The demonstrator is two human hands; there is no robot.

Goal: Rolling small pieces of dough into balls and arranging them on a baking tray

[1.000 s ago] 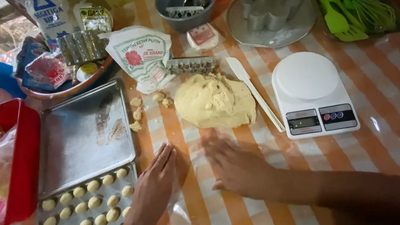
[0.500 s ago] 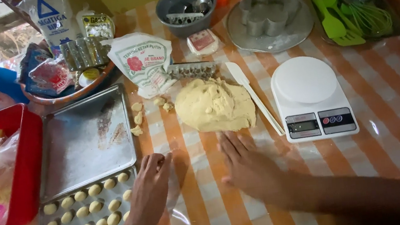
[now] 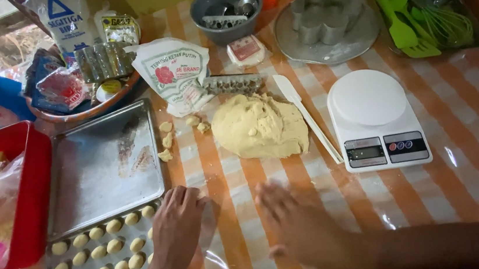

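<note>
At the far edge stand a grey round bowl (image 3: 226, 10) holding small metal cutters, a grey round plate (image 3: 327, 38) carrying metal ring moulds, and to the far right a dark tray (image 3: 476, 35) with green plastic spatulas and a green whisk (image 3: 445, 21). A white digital kitchen scale (image 3: 377, 118) sits on the right, with a long white plastic scraper (image 3: 307, 116) just to its left. On the left a red plastic box (image 3: 26, 196) holds clear bags, and beyond it a round basket (image 3: 85, 111) is heaped with packets.
</note>
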